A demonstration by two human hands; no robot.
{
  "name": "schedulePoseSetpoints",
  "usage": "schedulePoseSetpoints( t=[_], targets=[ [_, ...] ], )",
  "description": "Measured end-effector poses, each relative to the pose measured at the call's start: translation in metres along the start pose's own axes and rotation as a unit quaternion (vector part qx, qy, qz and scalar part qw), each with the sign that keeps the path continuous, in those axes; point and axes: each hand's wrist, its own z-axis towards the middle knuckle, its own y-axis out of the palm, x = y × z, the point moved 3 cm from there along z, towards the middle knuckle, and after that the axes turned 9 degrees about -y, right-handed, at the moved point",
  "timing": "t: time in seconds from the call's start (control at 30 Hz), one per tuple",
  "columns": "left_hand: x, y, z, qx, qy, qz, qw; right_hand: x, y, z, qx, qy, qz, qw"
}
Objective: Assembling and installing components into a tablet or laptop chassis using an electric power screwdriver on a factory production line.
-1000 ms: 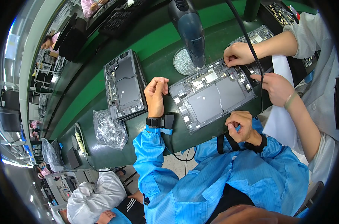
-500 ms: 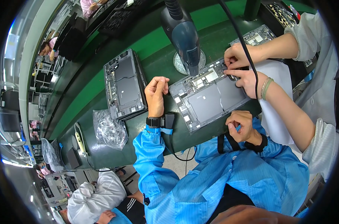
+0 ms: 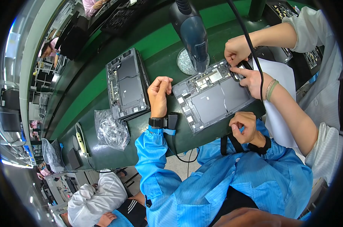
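Note:
An opened laptop chassis (image 3: 213,102), with a large dark battery and a strip of circuit board, lies at a slant on the green bench. At its left end rests my left hand (image 3: 159,96), fingers curled in and nothing visible in them. My right hand (image 3: 244,126) is loosely closed just off the chassis's near right edge, with nothing seen in it. A co-worker's two hands (image 3: 237,53) (image 3: 254,81) work at the chassis's far right corner; what their fingertips hold is too small to tell.
A dark handheld scanner (image 3: 192,38) stands above a round silver base (image 3: 186,62). To the left are stacked laptop chassis (image 3: 127,87), a clear plastic bag (image 3: 111,129) and a yellow-green electric screwdriver (image 3: 81,143). A black cable (image 3: 251,45) hangs before the co-worker's arms.
The co-worker's far hand and forearm have shifted slightly, with the forearm higher across the chassis behind. My two hands have stayed in place, and the view has drifted a little.

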Motion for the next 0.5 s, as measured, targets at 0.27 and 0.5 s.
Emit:
schedulePoseSetpoints(
  t=[0.27, 0.5],
  targets=[
    [-0.0007, -0.0005, 0.0003, 0.006, -0.002, 0.005, 1.0, 0.0005, 0.0007, 0.0005, 0.002, -0.001, -0.001, 1.0],
    [-0.0019, -0.0006, 0.0007, 0.003, -0.003, 0.002, 1.0, 0.0005, 0.0006, 0.0001, 0.0, 0.0, -0.001, 1.0]
  ],
)
